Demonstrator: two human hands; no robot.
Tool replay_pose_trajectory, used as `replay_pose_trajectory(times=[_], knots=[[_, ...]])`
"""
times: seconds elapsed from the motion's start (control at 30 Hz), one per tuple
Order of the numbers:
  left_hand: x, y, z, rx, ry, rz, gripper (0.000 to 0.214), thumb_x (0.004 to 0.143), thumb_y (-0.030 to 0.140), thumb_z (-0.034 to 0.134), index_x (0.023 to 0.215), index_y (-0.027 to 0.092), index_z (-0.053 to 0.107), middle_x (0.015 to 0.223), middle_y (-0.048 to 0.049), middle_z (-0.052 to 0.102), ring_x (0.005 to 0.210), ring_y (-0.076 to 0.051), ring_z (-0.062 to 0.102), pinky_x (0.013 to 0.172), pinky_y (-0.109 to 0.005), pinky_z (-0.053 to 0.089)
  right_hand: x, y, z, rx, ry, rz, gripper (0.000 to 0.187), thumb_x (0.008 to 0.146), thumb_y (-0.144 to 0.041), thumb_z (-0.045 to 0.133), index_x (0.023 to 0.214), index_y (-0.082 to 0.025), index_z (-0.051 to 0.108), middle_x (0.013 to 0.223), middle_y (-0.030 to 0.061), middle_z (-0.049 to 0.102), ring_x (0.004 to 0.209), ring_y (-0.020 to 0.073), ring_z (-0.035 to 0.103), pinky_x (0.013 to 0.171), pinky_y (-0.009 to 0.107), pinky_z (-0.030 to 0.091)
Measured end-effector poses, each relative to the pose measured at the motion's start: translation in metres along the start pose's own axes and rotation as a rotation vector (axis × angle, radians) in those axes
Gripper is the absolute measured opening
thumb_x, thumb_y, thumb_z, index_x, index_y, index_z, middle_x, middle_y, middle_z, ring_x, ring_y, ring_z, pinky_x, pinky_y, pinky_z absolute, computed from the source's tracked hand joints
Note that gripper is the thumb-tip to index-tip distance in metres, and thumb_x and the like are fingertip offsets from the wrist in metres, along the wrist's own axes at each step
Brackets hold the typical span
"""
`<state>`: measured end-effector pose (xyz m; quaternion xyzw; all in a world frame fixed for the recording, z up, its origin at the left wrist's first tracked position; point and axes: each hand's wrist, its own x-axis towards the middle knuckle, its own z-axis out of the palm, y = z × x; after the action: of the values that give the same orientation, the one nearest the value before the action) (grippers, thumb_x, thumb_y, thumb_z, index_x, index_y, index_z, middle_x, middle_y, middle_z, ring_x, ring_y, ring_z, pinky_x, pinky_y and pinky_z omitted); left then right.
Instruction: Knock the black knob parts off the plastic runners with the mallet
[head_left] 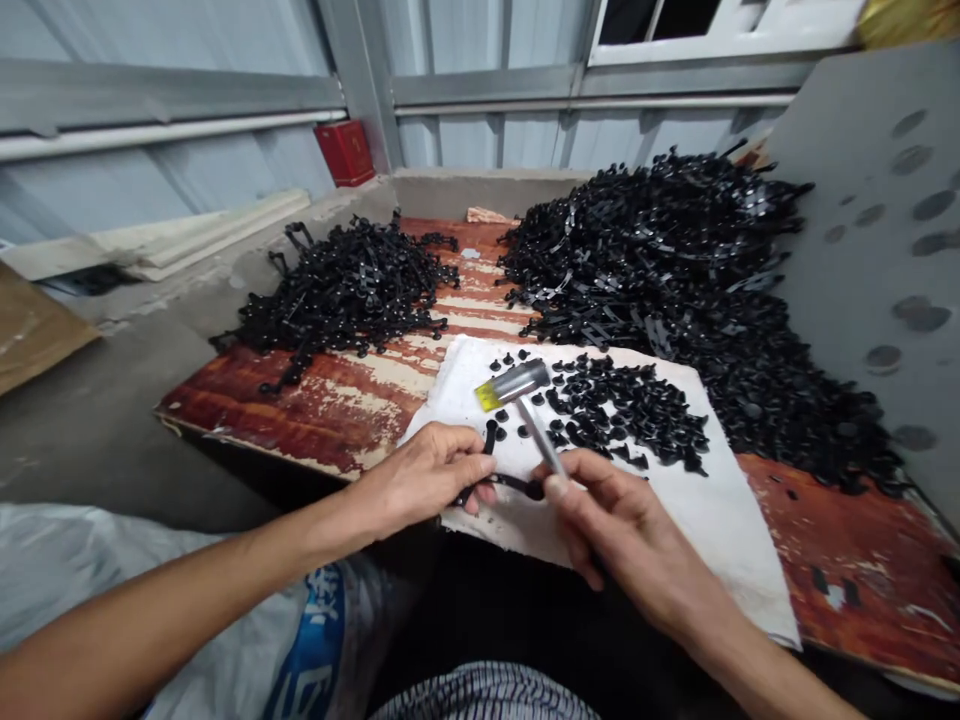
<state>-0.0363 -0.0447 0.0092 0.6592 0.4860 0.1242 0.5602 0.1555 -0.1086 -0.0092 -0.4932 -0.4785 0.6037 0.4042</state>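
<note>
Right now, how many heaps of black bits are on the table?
3. A small heap at the back left, a big heap at the back right, and a flat scatter on the white cloth beside the hammer. Others may be hidden behind them.

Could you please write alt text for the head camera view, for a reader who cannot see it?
A person's right hand holds a small hammer over a black plastic strip that the left hand holds on a white pad. Loose black pieces lie on the pad, and two heaps of black parts sit behind on a worn red board.
</note>
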Motion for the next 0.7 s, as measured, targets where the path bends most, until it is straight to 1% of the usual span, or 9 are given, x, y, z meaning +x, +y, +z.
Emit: replay_pose_trajectory(times=[0.07,0.13,0.2,0.27,0.33,0.4,0.47,0.6,0.7], knots=[[0.002,0.001,-0.006,-0.064,-0.001,-0.036,0.023,0.084,0.035,0.049,0.071,0.016,0.052,0.068,-0.0002,0.06,0.052,-0.008,0.05,0.051,-0.021,0.039,0.0,-0.007,-0.014,0.205,0.033,0.029,0.035,0.076,-0.053,0.067,0.085,-0.02,0.058,0.055,-0.0071,0.045,0.037,0.0048,0.027,0.03,0.017,0.026],[0.005,0.001,-0.011,-0.062,-0.017,-0.054,0.024,0.083,0.035,0.048,0.069,0.016,0.052,0.064,0.0007,0.058,0.047,-0.007,0.047,0.045,-0.02,0.037,0.001,-0.014,-0.03,0.36,0.113,0.03,0.033,0.072,-0.049,0.072,0.085,-0.02,0.062,0.06,-0.0058,0.047,0.039,0.0036,0.023,0.029,0.015,0.024],[0.008,0.0,-0.015,-0.029,-0.039,-0.049,0.025,0.084,0.035,0.048,0.07,0.015,0.053,0.06,0.0017,0.056,0.043,-0.006,0.043,0.041,-0.019,0.034,0.001,-0.016,-0.042,0.413,0.179,0.055,0.026,0.076,-0.044,0.07,0.083,-0.02,0.065,0.059,-0.0051,0.045,0.039,0.0037,0.022,0.029,0.014,0.024],[0.012,0.0,-0.017,0.026,-0.049,-0.036,0.024,0.084,0.034,0.048,0.072,0.015,0.055,0.059,0.0025,0.054,0.042,-0.005,0.041,0.039,-0.017,0.03,0.001,-0.013,-0.049,0.426,0.216,0.101,0.024,0.081,-0.043,0.065,0.081,-0.019,0.067,0.058,-0.0039,0.044,0.039,0.0043,0.023,0.029,0.014,0.024],[0.015,-0.001,-0.017,0.081,-0.067,-0.035,0.025,0.085,0.034,0.047,0.074,0.014,0.056,0.057,0.0033,0.052,0.041,-0.004,0.039,0.038,-0.015,0.027,0.002,-0.008,-0.05,0.437,0.229,0.139,0.024,0.083,-0.042,0.064,0.082,-0.019,0.068,0.059,-0.0028,0.045,0.039,0.0047,0.025,0.029,0.014,0.025],[0.017,0.0,-0.017,0.111,-0.092,-0.047,0.025,0.086,0.034,0.046,0.074,0.014,0.056,0.057,0.0036,0.052,0.041,-0.004,0.039,0.037,-0.015,0.026,0.003,-0.002,-0.05,0.455,0.229,0.151,0.023,0.081,-0.041,0.067,0.082,-0.019,0.07,0.059,-0.0028,0.045,0.04,0.0045,0.026,0.029,0.013,0.027],[0.019,0.001,-0.016,0.119,-0.108,-0.057,0.024,0.086,0.034,0.046,0.074,0.015,0.055,0.058,0.0036,0.053,0.041,-0.004,0.04,0.037,-0.015,0.026,0.005,0.002,-0.049,0.472,0.227,0.147,0.024,0.075,-0.041,0.073,0.082,-0.019,0.071,0.058,-0.0031,0.047,0.039,0.0039,0.027,0.029,0.012,0.029],[0.021,-0.001,-0.016,0.133,-0.118,-0.063,0.026,0.086,0.038,0.046,0.075,0.015,0.055,0.057,0.0038,0.052,0.04,-0.004,0.039,0.037,-0.015,0.026,0.008,0.007,-0.05,0.478,0.224,0.126,0.034,0.062,-0.044,0.082,0.082,-0.018,0.073,0.054,-0.0038,0.049,0.038,0.0032,0.028,0.025,0.012,0.03],[0.022,-0.005,-0.017,0.15,-0.127,-0.058,0.029,0.086,0.041,0.046,0.075,0.016,0.056,0.056,0.0035,0.051,0.04,-0.004,0.037,0.038,-0.016,0.025,0.007,0.009,-0.051,0.485,0.193,0.113,0.035,0.064,-0.046,0.081,0.084,-0.018,0.074,0.054,-0.0035,0.05,0.038,0.0028,0.03,0.025,0.012,0.033]])
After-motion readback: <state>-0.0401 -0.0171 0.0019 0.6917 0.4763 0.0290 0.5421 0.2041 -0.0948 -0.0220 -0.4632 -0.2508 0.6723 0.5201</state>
